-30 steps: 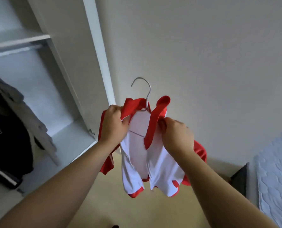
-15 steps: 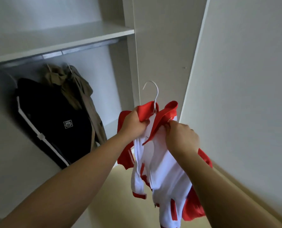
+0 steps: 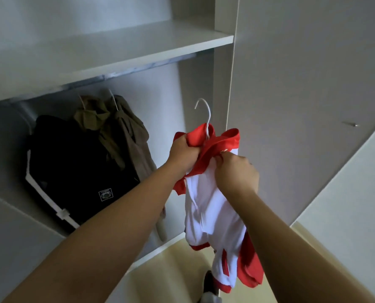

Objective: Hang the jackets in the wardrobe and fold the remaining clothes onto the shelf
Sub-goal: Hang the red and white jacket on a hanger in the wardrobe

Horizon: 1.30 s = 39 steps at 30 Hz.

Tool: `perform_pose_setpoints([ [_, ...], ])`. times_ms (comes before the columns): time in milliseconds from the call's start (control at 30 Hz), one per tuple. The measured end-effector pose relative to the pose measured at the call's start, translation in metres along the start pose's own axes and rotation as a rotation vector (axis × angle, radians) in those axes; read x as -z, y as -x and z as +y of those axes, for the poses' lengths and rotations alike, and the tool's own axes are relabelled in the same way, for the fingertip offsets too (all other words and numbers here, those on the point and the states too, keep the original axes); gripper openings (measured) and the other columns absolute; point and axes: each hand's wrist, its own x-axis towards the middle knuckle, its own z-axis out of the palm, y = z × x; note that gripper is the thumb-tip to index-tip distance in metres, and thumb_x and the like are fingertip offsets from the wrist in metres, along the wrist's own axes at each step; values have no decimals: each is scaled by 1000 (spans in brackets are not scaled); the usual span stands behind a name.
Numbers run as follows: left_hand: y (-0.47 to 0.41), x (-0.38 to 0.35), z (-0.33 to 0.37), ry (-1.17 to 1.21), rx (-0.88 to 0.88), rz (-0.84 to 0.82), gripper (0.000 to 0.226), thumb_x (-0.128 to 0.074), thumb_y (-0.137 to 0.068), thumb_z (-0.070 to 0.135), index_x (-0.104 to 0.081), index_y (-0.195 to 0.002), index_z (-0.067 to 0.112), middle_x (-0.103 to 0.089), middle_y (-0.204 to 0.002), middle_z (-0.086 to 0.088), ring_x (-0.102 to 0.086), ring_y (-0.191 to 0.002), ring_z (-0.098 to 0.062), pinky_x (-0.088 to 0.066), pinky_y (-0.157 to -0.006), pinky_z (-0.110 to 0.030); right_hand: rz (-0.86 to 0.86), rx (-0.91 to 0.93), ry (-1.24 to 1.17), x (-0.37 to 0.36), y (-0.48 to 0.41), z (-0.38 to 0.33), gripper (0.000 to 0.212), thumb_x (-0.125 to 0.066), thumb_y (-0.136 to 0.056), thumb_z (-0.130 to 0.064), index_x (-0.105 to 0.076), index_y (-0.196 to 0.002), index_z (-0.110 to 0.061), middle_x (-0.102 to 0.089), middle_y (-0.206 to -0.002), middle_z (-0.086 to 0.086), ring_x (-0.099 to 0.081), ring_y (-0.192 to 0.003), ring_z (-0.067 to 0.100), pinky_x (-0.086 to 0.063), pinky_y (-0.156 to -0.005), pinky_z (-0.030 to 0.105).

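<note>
A red-and-white jacket on a white hanger hangs long axis down, below and right of the wardrobe rail. The left hand, nearer the rail, clutches the red collar; the right hand pinches the front edge. The hook points up, short of the rail.

Grey-white wall, pale yellow floor (dim light).

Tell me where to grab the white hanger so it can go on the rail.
Grip the hanger at its neck, just under the hook, coming from below. The hook stands upright and bare above the red collar of the jacket, so a grip there leaves it free for the rail.
</note>
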Motion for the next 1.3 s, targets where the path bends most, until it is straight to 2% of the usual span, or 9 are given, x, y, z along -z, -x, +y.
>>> perform_pose_setpoints([
  [133,-86,-4,-7,153,111,151,16,-79,-78,26,-70,-91,21,-73,-79,4,-70,-76,-17,-53,-62,-20,-11,21,-56,-39,-88,-23,28,-42,-104,-38,-65,-103,-22,-66,-95,9,-52,-73,32,-37,-67,33],
  [233,-147,-2,-12,252,173,210,29,-79,-72,37,-74,-94,18,-76,-87,-3,-72,-87,-27,-60,-85,-40,3,54,-35,-64,-149,-43,30,-41,-105,-39,-66,-103,-22,-66,-96,9,-63,-80,34,-39,-67,34],
  [367,-214,2,-18,344,50,266,36,-74,-77,55,-73,-93,24,-77,-83,7,-73,-80,-14,-60,-80,-33,108,123,-3,-95,-215,-67,27,-43,-104,-38,-65,-102,-22,-67,-93,9,-57,-72,34,-37,-64,33],
  [500,-279,-5,-41,551,-194,308,4,-72,-91,20,-73,-87,18,-77,-79,4,-71,-72,-5,-55,-66,-20,294,228,50,-132,-273,-80,23,-46,-101,-37,-65,-101,-24,-68,-91,9,-56,-69,35,-34,-62,33],
  [600,-323,-12,-60,677,-347,266,26,-62,-89,-10,-70,-105,9,-76,-95,-11,-71,-81,-14,-58,-73,-25,443,301,95,-155,-311,-81,25,-48,-99,-38,-66,-106,-22,-68,-97,12,-64,-81,40,-34,-64,35],
  [800,-375,2,-106,486,-680,242,51,-45,-72,-26,-68,-94,15,-75,-77,3,-70,-71,-9,-57,-71,-28,662,383,66,-187,-346,-73,26,-47,-97,-35,-69,-105,-24,-68,-104,15,-65,-92,44,-37,-68,38],
  [967,-388,17,-137,430,-777,301,31,-68,-74,-9,-72,-89,17,-76,-75,7,-69,-69,-6,-57,-68,-25,700,386,61,-207,-351,-74,24,-47,-96,-24,-70,-98,-22,-68,-97,12,-65,-85,42,-39,-67,38],
  [1167,-394,26,-130,452,-775,366,14,-71,-82,0,-76,-94,4,-78,-90,-11,-69,-81,-18,-58,-85,-47,676,391,83,-194,-351,-89,24,-45,-98,-27,-69,-99,-21,-67,-95,12,-64,-86,42,-39,-68,39],
  [1300,-404,37,-126,214,-836,468,21,-69,-85,25,-70,-82,4,-70,-80,-20,-53,-67,-15,-52,-66,-39,683,407,119,-188,-354,-92,25,-44,-97,-23,-69,-95,-20,-64,-88,10,-57,-75,38,-40,-67,39],
])
